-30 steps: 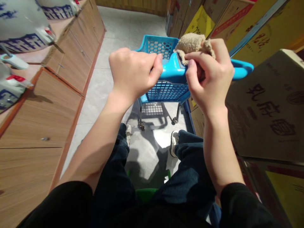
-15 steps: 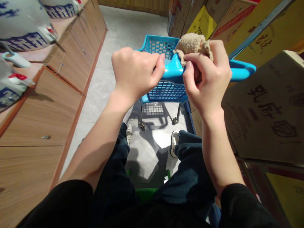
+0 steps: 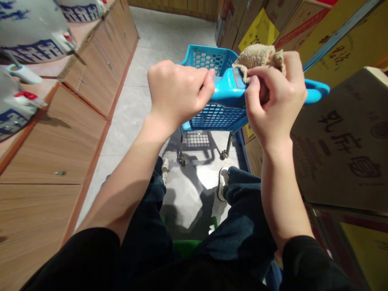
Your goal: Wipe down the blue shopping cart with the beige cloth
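A blue plastic shopping cart [image 3: 216,115] stands in front of me on small casters. My left hand [image 3: 180,87] is wrapped round the left part of its handle [image 3: 226,91], thumb along the top. Farther right, my right hand [image 3: 277,97] is closed on a bunched beige cloth [image 3: 256,56], which it presses against the handle. Part of the cloth sticks out beyond my fingers and drapes over the bar; the rest is hidden in my grip. A label patch shows on the handle just left of the cloth.
Wooden cabinets [image 3: 39,145] line the left, with large white jars [image 3: 33,32] with red taps on top. Stacked cardboard boxes [image 3: 342,141] and yellow price signs [image 3: 259,30] crowd the right. Below me are my legs and a green seat-like edge [image 3: 186,247] on the grey tiled floor [image 3: 145,72].
My right hand has slid the cloth a little to the right along the handle, uncovering the label patch. My left hand keeps its hold, while the cart's handle has shifted slightly right.
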Available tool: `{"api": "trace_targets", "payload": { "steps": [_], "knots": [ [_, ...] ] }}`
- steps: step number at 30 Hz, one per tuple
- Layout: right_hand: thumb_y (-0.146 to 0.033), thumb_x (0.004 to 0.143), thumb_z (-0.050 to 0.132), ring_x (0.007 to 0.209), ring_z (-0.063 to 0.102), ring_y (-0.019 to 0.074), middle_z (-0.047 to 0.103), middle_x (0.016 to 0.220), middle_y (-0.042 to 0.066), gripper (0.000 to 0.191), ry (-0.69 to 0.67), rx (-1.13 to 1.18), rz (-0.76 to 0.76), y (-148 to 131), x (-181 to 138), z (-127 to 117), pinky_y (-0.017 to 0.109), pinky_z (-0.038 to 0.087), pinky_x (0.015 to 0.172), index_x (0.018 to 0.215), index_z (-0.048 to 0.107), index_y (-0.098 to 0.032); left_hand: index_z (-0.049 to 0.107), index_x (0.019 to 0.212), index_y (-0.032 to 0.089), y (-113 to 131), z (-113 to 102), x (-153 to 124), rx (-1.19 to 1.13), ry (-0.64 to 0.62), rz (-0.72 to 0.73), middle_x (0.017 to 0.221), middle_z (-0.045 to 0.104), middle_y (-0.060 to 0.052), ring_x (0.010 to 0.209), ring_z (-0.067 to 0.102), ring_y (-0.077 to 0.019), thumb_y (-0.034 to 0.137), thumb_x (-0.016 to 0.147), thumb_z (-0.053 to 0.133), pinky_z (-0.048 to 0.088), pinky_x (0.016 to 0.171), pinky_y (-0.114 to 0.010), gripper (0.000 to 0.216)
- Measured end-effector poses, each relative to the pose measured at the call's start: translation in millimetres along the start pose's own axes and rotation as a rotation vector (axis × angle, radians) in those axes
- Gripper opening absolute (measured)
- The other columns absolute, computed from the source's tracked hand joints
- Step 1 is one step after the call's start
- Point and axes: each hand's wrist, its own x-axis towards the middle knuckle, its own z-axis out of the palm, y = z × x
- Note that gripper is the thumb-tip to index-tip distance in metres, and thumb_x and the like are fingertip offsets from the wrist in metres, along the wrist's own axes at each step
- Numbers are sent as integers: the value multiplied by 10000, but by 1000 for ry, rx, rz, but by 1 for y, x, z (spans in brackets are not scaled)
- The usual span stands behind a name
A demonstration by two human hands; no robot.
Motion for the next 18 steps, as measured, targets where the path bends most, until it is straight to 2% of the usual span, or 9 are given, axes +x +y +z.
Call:
{"api": "trace_targets", "payload": {
  "steps": [9,18],
  "knots": [
    [-559,1138,414,1254,659,290,619,1177,53,464,-21,11,-13,0,2,-5,493,577,1002,1075,751,-246,643,621,298,-5,2,-1,29,31,41,557,653,-66,660,627,-261,475,1020,516,286,615,-425,455],
    [-561,1134,423,1220,683,291,622,1136,47,473,-5,17,-38,3,3,-5,483,573,974,1068,763,-238,613,605,289,0,1,0,17,5,5,583,667,-76,680,654,-264,490,1023,524,311,617,-424,472]
  ]
}}
